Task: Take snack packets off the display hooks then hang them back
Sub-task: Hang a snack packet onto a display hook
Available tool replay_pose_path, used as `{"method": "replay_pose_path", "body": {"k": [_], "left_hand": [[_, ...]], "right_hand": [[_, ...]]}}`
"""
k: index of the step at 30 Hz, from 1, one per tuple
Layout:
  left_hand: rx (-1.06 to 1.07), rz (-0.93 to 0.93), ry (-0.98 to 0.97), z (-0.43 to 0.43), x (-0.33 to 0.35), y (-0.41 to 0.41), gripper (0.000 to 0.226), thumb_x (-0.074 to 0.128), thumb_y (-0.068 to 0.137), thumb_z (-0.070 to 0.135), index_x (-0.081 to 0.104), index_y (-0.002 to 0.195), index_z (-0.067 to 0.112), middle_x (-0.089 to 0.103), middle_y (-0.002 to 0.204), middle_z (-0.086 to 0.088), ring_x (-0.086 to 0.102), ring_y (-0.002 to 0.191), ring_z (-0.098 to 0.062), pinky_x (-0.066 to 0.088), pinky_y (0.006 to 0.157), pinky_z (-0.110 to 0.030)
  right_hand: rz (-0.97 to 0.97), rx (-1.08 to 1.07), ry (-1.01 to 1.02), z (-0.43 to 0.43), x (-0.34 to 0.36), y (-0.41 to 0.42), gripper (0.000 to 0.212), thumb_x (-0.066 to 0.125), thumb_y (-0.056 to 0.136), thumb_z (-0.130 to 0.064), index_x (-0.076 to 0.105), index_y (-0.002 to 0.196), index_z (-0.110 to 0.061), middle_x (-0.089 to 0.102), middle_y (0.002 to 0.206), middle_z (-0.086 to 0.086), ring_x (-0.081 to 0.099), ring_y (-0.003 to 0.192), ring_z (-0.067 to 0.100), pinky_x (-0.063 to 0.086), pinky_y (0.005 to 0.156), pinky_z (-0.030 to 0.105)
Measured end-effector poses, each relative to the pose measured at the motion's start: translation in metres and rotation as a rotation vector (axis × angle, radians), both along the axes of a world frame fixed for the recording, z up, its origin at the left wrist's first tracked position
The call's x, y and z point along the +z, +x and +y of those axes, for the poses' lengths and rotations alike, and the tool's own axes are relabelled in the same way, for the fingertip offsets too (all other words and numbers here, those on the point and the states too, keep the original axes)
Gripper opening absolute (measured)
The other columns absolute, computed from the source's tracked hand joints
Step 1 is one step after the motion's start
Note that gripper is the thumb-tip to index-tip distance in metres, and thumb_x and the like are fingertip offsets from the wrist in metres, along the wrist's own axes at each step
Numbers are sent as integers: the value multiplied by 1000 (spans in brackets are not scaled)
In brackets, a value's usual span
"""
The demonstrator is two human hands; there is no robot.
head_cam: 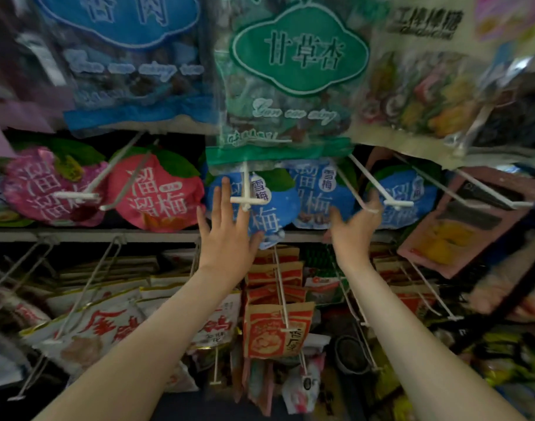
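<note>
The blue packet (272, 217) hangs on a white hook (246, 192) in the middle row of the rack, with another blue packet (316, 192) just beside it on the right and a pink packet (156, 192) on the left. It looks like a light, soft plastic bag, shiny and probably slippery, with small lumpy snacks inside, so it should bend and crinkle when held. The best place to take it is likely near the top, by the hole, so it can slide straight along the hook and over the little cross bar at the end. The left hand (226, 229) is raised in front of it with its fingers (225, 189) straight and spread wide, and the thumb seems to touch the bag's lower edge. The right hand (355, 229) is up by the tip of a thin wire hook (355, 194); its fingers look bent, but the blur hides whether they pinch anything. Room is tight. A big green packet (296, 71) hangs low just above, and its bottom edge comes down to the hook. The shelf rail (108, 235) runs below, and more long hooks (281, 287) stick out under the arms, so pulling toward the body looks the most open way.
</note>
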State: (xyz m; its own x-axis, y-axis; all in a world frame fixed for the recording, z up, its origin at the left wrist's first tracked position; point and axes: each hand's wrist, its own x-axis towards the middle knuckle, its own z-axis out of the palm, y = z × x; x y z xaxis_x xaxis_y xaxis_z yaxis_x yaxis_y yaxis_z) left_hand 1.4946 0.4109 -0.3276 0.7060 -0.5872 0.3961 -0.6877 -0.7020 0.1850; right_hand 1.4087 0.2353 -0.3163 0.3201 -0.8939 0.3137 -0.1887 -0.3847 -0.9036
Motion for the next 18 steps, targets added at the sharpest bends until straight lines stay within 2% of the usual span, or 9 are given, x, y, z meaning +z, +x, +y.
{"method": "replay_pose_path", "body": {"k": [2,4,6,8,10,12,14,16,18], "left_hand": [[11,-10,-54,-12,-3,-5,86,35,89,64,-13,148,24,-2,157,-18,9,143,-38,10,112,-59],[24,-47,-98,-23,-7,-7,93,38,86,67,-25,144,28,-10,156,-17,6,143,-40,14,109,-63],[52,-55,-121,-31,-9,-4,96,41,86,65,-27,143,29,-2,156,-21,5,143,-42,19,106,-67],[79,-53,-114,-35,-6,-1,96,45,87,61,-26,143,28,4,155,-23,4,143,-42,21,104,-68],[87,-41,-93,-37,-5,1,92,46,89,56,-24,142,29,3,155,-23,4,143,-42,20,104,-68],[90,-36,-88,-38,-3,-1,91,48,89,54,-21,145,30,3,155,-22,14,140,-45,20,104,-69],[71,-27,-71,-37,-4,-5,91,46,89,56,-21,145,32,-12,154,-15,16,139,-46,18,104,-68],[34,-11,-72,-36,-5,-12,89,45,88,58,-19,144,33,-23,151,-11,5,142,-43,16,105,-67],[-18,37,-90,-36,-4,-23,86,40,88,63,-19,144,36,-29,150,-7,-17,142,-33,9,108,-66]], "right_hand": [[-12,30,11,-12,1,3,88,69,84,-21,9,148,-24,11,153,0,19,140,24,29,112,43],[35,107,16,-17,5,8,94,70,83,-23,5,149,-25,7,156,-2,15,142,19,17,112,30],[57,201,68,-19,11,12,90,69,84,-23,7,149,-26,15,155,-3,22,139,16,26,108,29],[44,244,102,-19,14,13,71,66,86,-21,25,144,-22,39,139,-3,41,121,11,33,93,18],[29,258,66,-18,17,10,36,62,89,-18,49,122,-13,51,100,-6,49,86,4,36,72,11],[15,296,15,-18,17,5,12,58,91,-16,54,102,-11,50,81,-2,49,71,8,38,58,12],[-9,324,70,-19,18,-2,4,52,94,-13,54,97,-16,55,82,6,53,74,20,45,63,19],[-13,320,128,-22,21,-10,15,48,95,-8,53,92,-21,53,76,1,52,69,23,46,65,38],[34,313,84,-25,25,-25,15,44,96,-7,51,94,-19,48,72,-5,47,63,15,38,61,37]]}}
